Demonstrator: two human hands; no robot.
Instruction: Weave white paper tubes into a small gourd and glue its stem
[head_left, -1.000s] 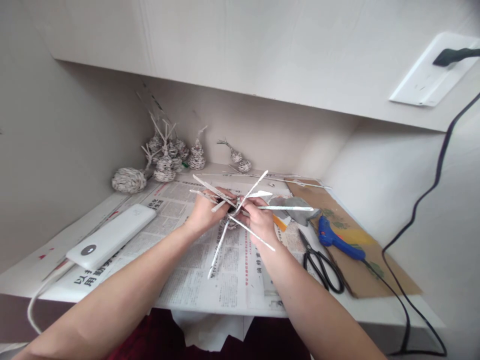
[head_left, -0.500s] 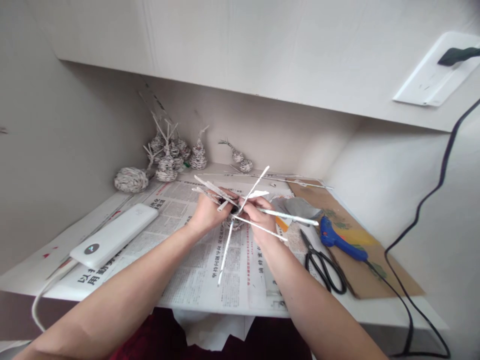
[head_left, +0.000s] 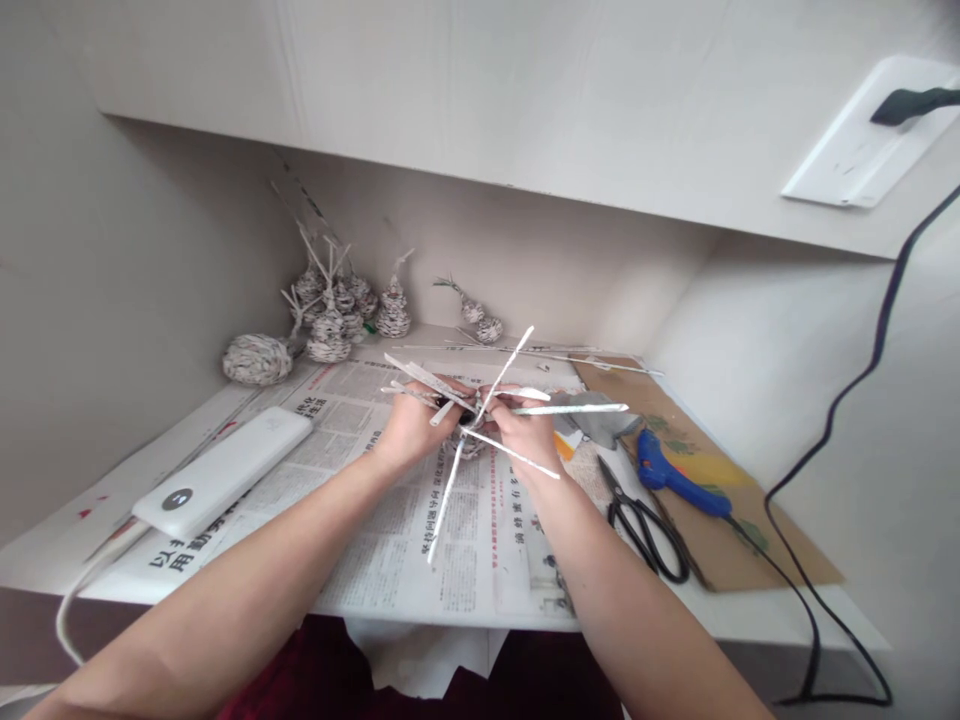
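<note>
Between my hands is a small woven paper piece [head_left: 463, 446], its round body partly hidden by my fingers. Several rolled-paper strips [head_left: 448, 495] fan out from its top in all directions, and a dark hollow shows at the centre. My left hand [head_left: 415, 425] is closed round the left side of the piece, with a cluster of strips sticking out above the fingers. On the opposite side, my right hand [head_left: 525, 425] pinches the base of the strips on the right. Its fingertips are partly covered by the strips.
Newspaper [head_left: 337, 540] covers the table. Black scissors [head_left: 646, 525] and a blue glue gun [head_left: 675, 478] on cardboard [head_left: 750, 560] lie right, a white power bank [head_left: 225, 470] left. Woven paper gourds [head_left: 328, 335] stand at the back, near loose paper rods [head_left: 600, 360]. A black cable [head_left: 832, 420] hangs right.
The strip pointing right from my right hand has swung slightly upward and away from me. My right fingers have shifted a little at the strips. My left hand keeps its hold.
</note>
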